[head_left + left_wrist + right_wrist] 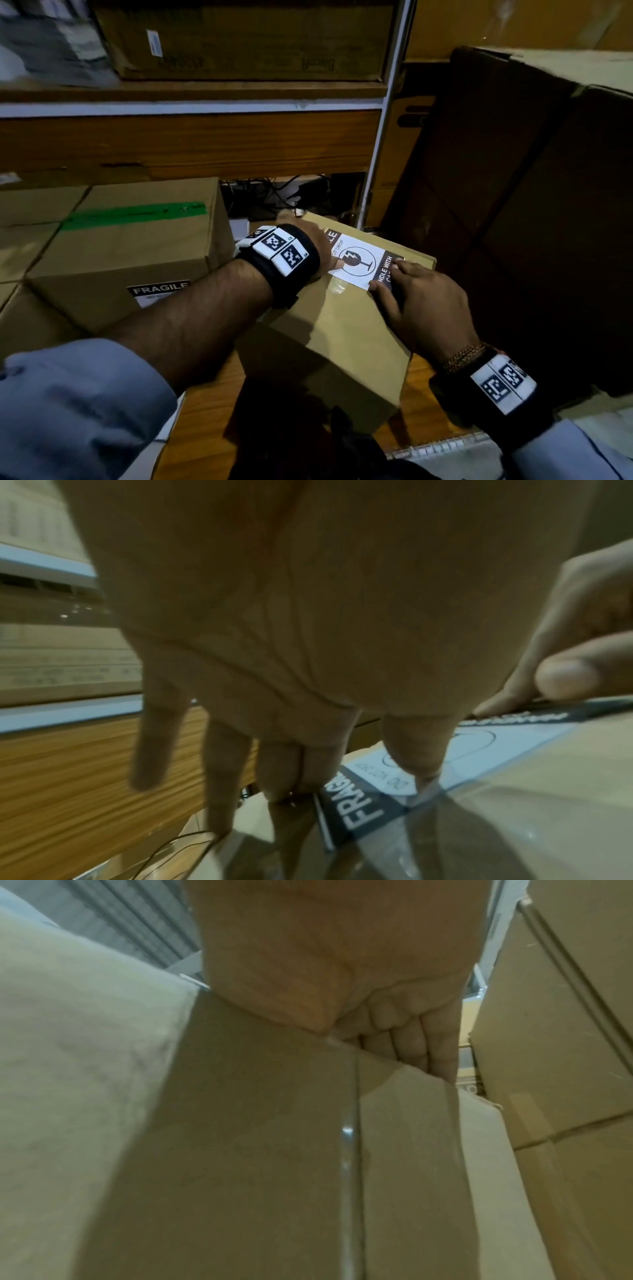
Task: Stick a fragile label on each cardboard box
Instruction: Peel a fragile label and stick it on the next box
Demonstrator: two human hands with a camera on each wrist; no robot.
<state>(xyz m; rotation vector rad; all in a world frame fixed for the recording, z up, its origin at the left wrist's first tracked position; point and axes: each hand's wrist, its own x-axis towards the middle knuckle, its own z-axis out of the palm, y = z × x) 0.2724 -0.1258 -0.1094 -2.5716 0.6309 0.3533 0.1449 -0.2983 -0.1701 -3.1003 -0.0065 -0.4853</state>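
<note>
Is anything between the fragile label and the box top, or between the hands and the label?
Nothing visible. The fragile label lies on the box top, over its clear tape seam. The left hand touches its far end, the right hand its near end.

Dim overall in the head view, with heavy shadow across the tall dark-brown cardboard carton at right and bowed, soft edges. Motion-blurred on the left wrist's wood-grain panel. Soft-focused, washed pale throughout the right wrist view.
</note>
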